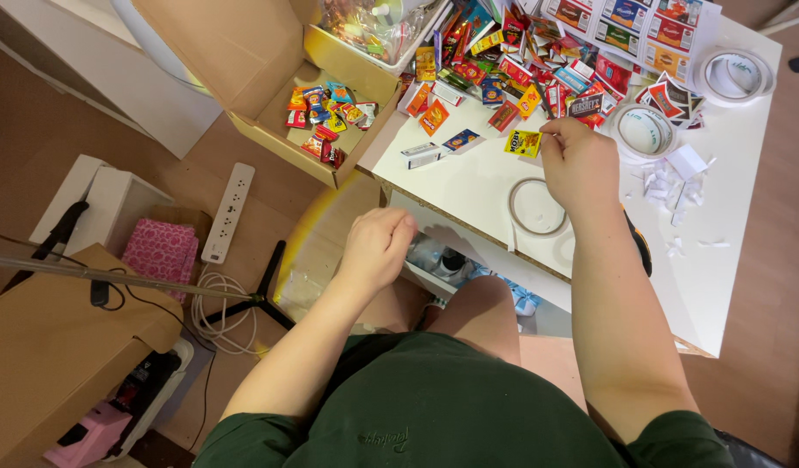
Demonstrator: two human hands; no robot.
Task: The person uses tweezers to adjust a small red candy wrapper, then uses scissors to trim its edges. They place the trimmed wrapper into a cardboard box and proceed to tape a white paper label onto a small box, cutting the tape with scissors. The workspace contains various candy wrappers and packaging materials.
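While I look down over the white counter (469, 186), an open cardboard box (243, 52) sits at its left edge with a heap of small bright packets (328, 117) inside. More tiny packets (512, 65) crowd the counter's far side, beside two tape rolls (644, 130). My right hand (577, 165) rests on the counter, fingertips pinched at a small yellow packet (522, 143); whether they grip it I cannot tell. My left hand (375, 250) hangs off the edge, curled into a loose fist, nothing visible inside
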